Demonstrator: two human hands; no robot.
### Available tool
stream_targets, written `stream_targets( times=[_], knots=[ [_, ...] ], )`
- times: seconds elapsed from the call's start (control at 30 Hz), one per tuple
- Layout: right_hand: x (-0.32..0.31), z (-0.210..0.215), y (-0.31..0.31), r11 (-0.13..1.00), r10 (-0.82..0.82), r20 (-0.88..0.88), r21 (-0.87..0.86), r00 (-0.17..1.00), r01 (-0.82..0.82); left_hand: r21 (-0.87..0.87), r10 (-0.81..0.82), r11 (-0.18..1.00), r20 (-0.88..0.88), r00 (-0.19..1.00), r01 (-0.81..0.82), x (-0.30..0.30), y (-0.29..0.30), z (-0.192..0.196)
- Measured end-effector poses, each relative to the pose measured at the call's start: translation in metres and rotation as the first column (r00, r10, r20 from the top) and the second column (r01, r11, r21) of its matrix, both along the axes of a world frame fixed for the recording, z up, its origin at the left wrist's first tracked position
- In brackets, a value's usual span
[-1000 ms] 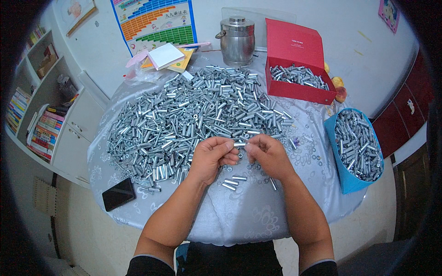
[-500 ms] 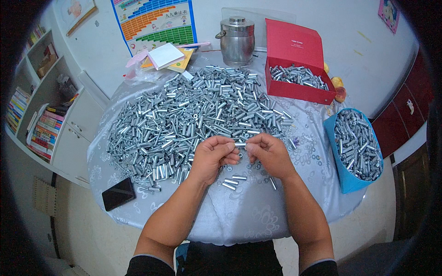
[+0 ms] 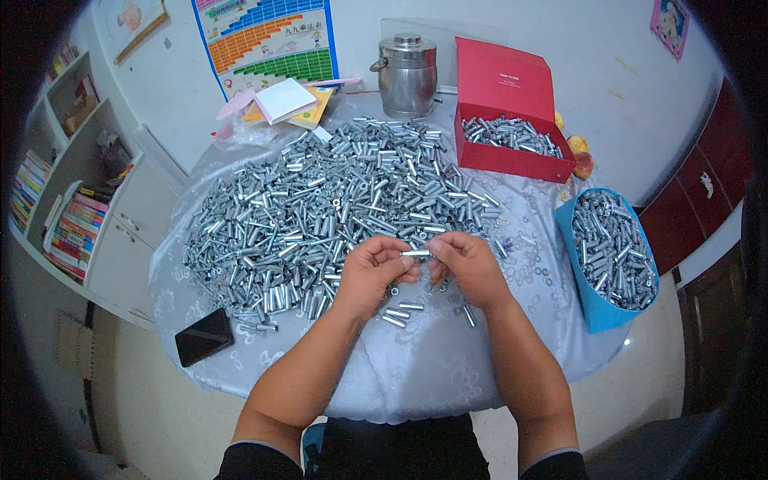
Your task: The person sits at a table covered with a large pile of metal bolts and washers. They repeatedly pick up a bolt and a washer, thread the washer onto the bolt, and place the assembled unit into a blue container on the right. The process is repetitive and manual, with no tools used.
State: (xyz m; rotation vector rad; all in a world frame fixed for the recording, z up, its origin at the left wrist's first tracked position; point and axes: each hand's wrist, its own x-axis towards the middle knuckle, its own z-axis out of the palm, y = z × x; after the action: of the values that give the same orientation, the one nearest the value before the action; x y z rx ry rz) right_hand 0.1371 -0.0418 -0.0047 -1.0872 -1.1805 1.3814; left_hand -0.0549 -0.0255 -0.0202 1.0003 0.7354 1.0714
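Our pale worktop [image 3: 384,384] reaches out in front of us, with a phone [image 3: 204,338] lying near its edge, well left of the grip. Just below the grip lie a few loose tubes [image 3: 411,306]. Both hands are clamped on one metal tube [image 3: 416,254]: our left grip [image 3: 374,272] pinches its left end, our right grip [image 3: 466,268] its right, holding it roughly level. We cannot tell whether anything sits inside it, so we would not call this piece finished.

Just beyond the grip, mostly to its left, spreads a wide pile [image 3: 320,216] of similar pieces, which we judge to be the bulk of what is left. Well right of the grip stands a full blue bin [image 3: 596,308]; farther beyond, an open red box [image 3: 512,162] holds more. Those may be the done share, leaving us well short of complete. Past the pile stands a steel pot [image 3: 408,80].
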Motion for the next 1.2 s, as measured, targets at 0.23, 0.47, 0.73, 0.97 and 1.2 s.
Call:
stream_targets(
  times=[0.23,0.47,0.73,0.97,1.2],
  knots=[
    [0.005,0.001,-0.016,1.000,-0.002,-0.008,0.001,1.000,0.002,-0.053,-0.015,0.999,-0.002,1.000,0.015,0.000,-0.004,0.007],
    [0.008,0.011,-0.048,0.987,-0.163,-0.065,-0.004,0.984,0.163,-0.006,-0.084,0.996,-0.040,0.996,0.084,0.012,-0.012,0.016],
    [0.041,0.005,-0.094,0.900,-0.435,-0.222,-0.108,0.872,0.422,-0.095,-0.274,0.960,-0.142,0.951,0.262,0.067,-0.027,0.035],
    [0.071,0.001,-0.127,0.789,-0.610,-0.191,-0.056,0.769,0.612,-0.138,-0.364,0.925,-0.060,0.929,0.353,0.104,-0.043,0.016],
    [0.126,0.025,-0.127,0.364,-0.887,-0.284,0.057,0.365,0.930,-0.066,-0.228,0.973,-0.150,0.962,0.220,0.081,-0.032,0.016]
  ],
)
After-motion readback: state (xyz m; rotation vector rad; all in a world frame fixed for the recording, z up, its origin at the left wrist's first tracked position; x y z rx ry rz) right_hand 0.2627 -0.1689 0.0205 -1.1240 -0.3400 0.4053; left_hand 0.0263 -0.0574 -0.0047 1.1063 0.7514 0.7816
